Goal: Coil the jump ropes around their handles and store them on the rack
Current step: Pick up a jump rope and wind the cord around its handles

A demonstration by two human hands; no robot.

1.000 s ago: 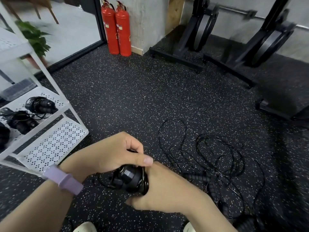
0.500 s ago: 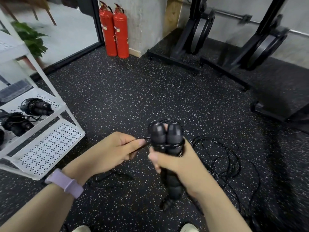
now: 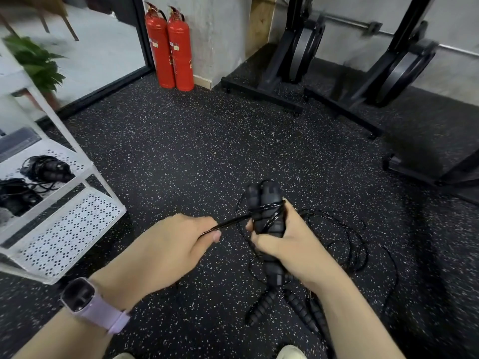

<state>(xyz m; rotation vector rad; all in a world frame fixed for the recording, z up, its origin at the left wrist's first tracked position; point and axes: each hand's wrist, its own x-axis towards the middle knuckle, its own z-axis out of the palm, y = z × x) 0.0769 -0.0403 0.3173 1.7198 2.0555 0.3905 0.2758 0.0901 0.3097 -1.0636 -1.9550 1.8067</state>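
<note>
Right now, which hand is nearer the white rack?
Left. The left hand pinches the cord just right of the white rack; the right hand grips the paired handles farther right.

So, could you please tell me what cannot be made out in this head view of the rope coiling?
- Handles: middle hidden by the right hand.
- Cord: its end is hidden inside the left hand.
- Rack: cut off by the left edge, so the count of stored ropes is unclear.
- Loose ropes on the floor: tangled, number unclear.
</note>
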